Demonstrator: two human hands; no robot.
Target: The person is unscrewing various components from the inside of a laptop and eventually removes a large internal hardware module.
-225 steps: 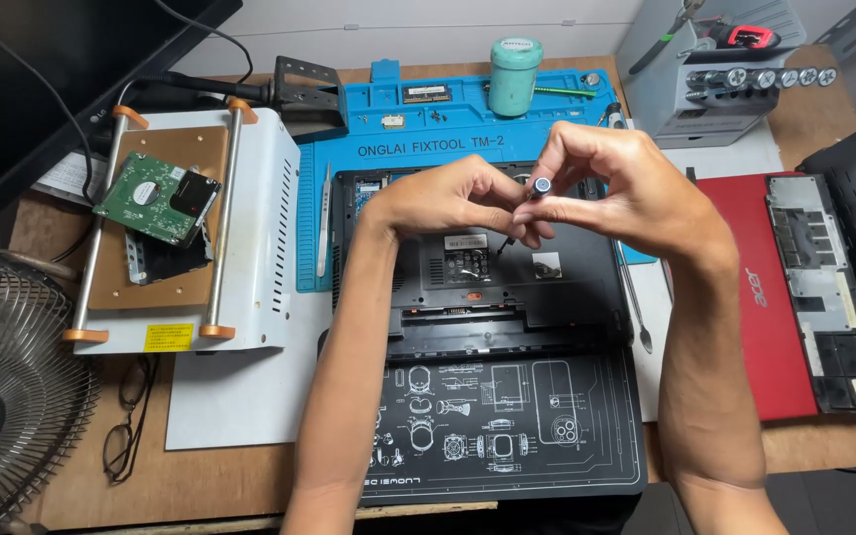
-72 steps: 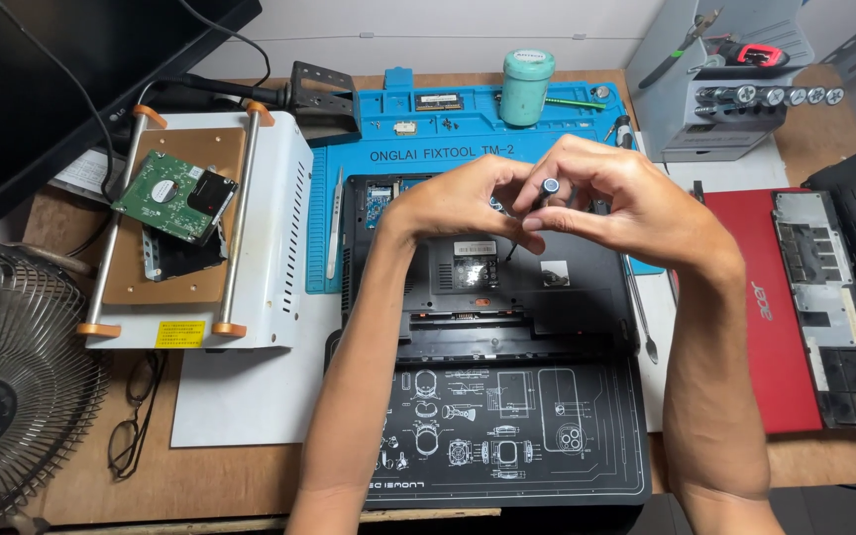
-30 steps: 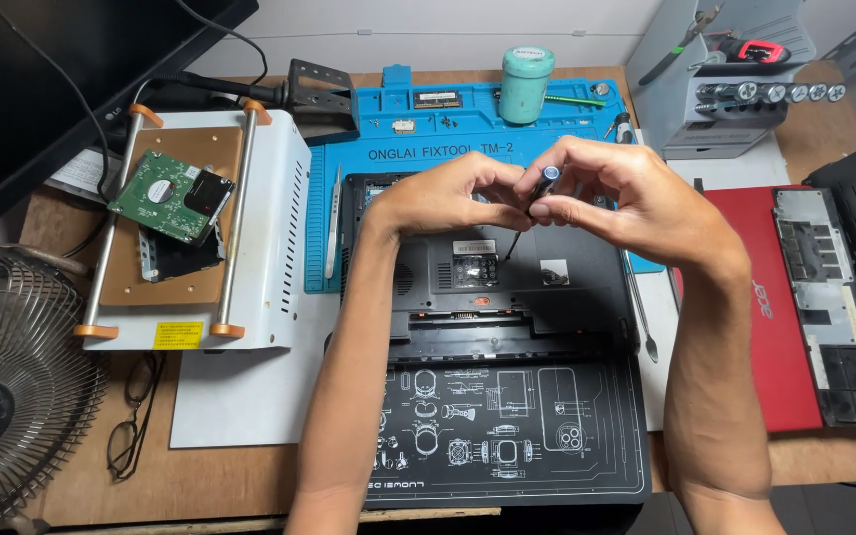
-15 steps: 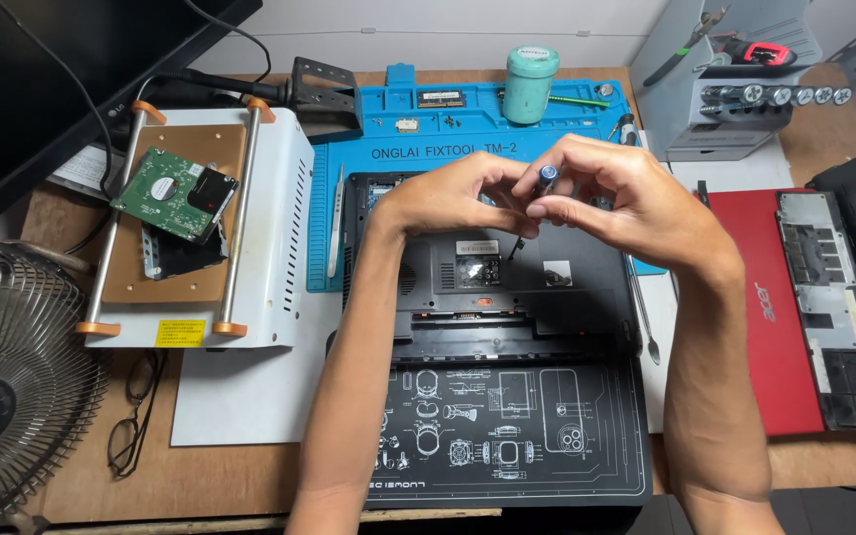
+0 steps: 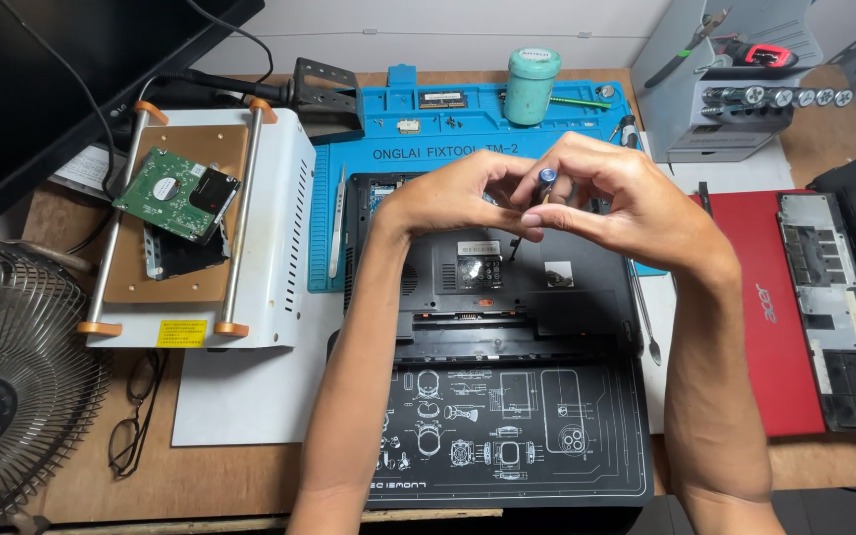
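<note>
Both hands pinch a thin screwdriver (image 5: 545,183) over the black plastic laptop base (image 5: 492,267): right hand (image 5: 626,198) curled shut on its blue ribbed cap, left hand (image 5: 458,193) fingertips closed on the shaft. Tip points down at the base, which lies on a blue mat (image 5: 468,149).

A dark monitor screen (image 5: 61,79) fills the upper left corner, unlit. A small yellow rectangular label (image 5: 182,333) sits on the front edge of the white heating plate (image 5: 284,228). A round white sticker (image 5: 163,187) lies on the green circuit board (image 5: 175,195). A white rectangular label (image 5: 478,248) sits on the black laptop base (image 5: 468,287).
</note>
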